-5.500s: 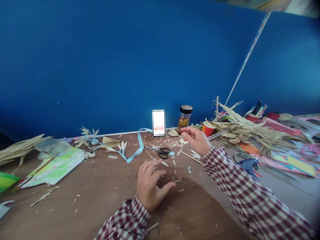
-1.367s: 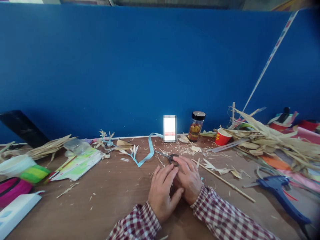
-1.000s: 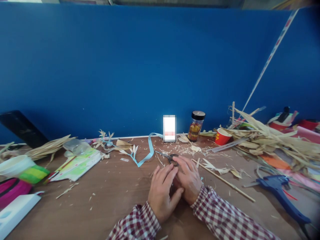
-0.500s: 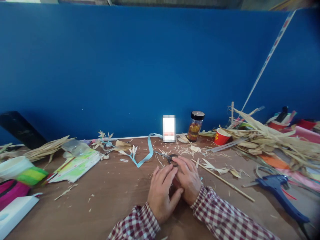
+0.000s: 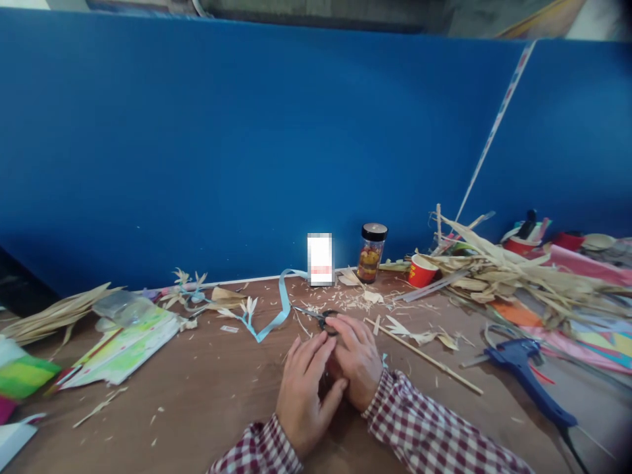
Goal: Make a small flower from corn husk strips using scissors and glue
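My left hand [image 5: 303, 392] and my right hand [image 5: 356, 359] rest together on the brown table [image 5: 212, 388], fingers overlapping and lying fairly flat. Whether anything sits under them is hidden. Black-handled scissors [image 5: 316, 316] lie just beyond my right fingertips, nearly touching them. A light blue ribbon [image 5: 276, 315] curls to the left of the scissors. A thin wooden stick [image 5: 424, 357] lies to the right of my right hand. Both sleeves are red and white check.
A glass jar with a black lid [image 5: 371, 253] and a red paper cup [image 5: 421, 271] stand by the blue wall. Dry husk strips [image 5: 513, 276] pile at the right. A blue glue gun [image 5: 523, 372] lies right; green paper sheets [image 5: 123, 345] lie left.
My right hand came back from near the jar and joined my left hand by the scissors. In the last second the hands stayed still while the view drifted slightly right.
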Demonstrator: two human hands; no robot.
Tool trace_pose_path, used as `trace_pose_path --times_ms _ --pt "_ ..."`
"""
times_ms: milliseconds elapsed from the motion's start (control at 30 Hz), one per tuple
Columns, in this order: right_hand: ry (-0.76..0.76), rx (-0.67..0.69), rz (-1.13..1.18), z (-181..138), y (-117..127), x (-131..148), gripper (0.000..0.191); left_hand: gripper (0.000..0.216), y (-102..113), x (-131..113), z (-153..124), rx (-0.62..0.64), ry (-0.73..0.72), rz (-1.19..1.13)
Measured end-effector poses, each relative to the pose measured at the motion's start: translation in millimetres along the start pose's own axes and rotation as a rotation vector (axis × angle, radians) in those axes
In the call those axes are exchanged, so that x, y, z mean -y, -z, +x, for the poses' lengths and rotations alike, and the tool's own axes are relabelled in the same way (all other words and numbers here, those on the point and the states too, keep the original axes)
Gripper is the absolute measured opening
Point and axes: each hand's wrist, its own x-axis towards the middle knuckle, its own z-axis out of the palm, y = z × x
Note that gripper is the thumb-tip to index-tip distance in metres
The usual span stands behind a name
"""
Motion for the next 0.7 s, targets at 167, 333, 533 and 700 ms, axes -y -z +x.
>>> trace_pose_path --times_ms 167,333,533,700 --pt "-0.014 -0.012 -0.012 0.7 -2.9 -0.5 0.018 0.052 -2.0 2.0 -1.8 0.007 -0.008 0.021" --pt "-0.013 -0.047 -0.033 4.3 -1.9 1.8 0.017 0.052 -1.9 4.4 -1.4 0.03 -0.012 0.033" --pt "-0.009 -0.056 -0.043 4.3 -3.4 1.7 0.016 0.052 -3.4 5.5 -0.4 0.014 -0.018 0.04" --pt "0.014 -0.023 -0.026 3.7 -2.6 0.9 0.017 0.051 -2.0 4.1 -0.8 -0.009 -0.013 0.039"
